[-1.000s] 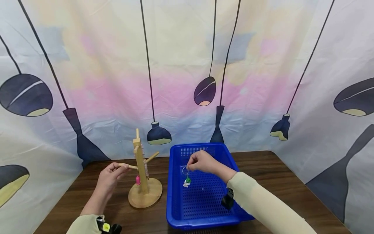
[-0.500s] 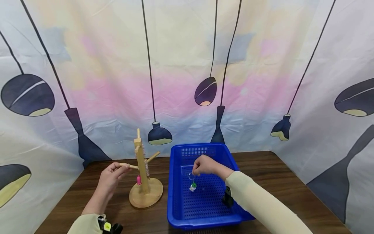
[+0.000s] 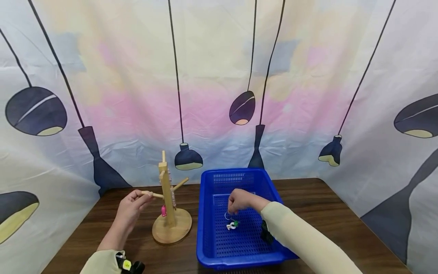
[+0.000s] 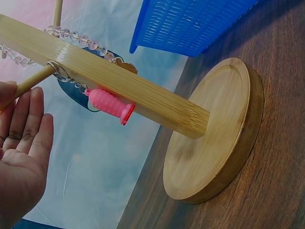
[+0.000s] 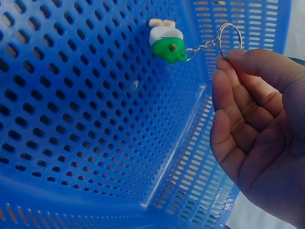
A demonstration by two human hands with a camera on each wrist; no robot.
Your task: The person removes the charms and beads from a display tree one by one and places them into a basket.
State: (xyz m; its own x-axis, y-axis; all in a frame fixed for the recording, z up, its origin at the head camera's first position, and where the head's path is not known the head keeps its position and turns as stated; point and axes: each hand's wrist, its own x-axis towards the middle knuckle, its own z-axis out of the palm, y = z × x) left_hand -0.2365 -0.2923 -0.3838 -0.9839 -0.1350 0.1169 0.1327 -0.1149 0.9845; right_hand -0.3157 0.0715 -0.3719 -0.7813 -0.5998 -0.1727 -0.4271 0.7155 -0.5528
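Observation:
My right hand (image 3: 239, 200) pinches the metal ring of a keychain (image 5: 167, 45) between thumb and forefinger, inside the blue basket (image 3: 201, 228). From its short chain hangs a small green-and-white figure, close to the basket's floor; whether it touches is hard to tell. With thumb and fingers, my left hand (image 3: 130, 209) pinches the end of one peg of a wooden stand (image 4: 147, 98). On that same peg hangs a pink keychain (image 4: 108, 102) by its ring, near the post. A string of clear beads (image 4: 81, 39) hangs on the post's other side.
The stand's round base (image 3: 171, 233) rests on the dark wood table (image 3: 304, 198), left of the basket. Other pegs (image 3: 181, 183) stick out of the post. Behind the table hangs a cloth (image 3: 219, 114) printed with lamps.
My right hand has moved down and slightly right, lowering the green-and-white keychain deeper into the basket. My left hand keeps its hold on the peg.

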